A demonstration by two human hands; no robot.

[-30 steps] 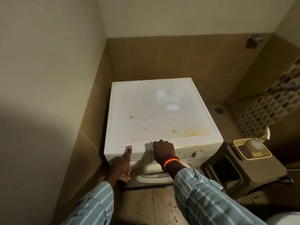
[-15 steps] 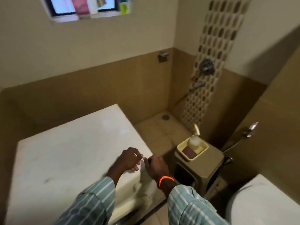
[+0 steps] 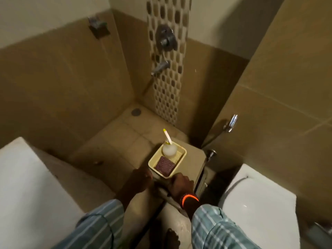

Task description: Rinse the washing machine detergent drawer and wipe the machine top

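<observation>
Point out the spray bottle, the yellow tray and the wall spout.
spray bottle [image 3: 169, 149], head view, on its round translucent body
yellow tray [image 3: 182, 157], head view, on its right rim
wall spout [image 3: 160, 67], head view, mid-spout

Left hand [image 3: 139, 180] and right hand [image 3: 181, 185] reach forward side by side (fingers curled, grip unclear).

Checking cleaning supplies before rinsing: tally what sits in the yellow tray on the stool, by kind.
Spray bottle: 1
Maroon scrub pad: 1
Total: 2, both inside the yellow tray on the stool.
</observation>
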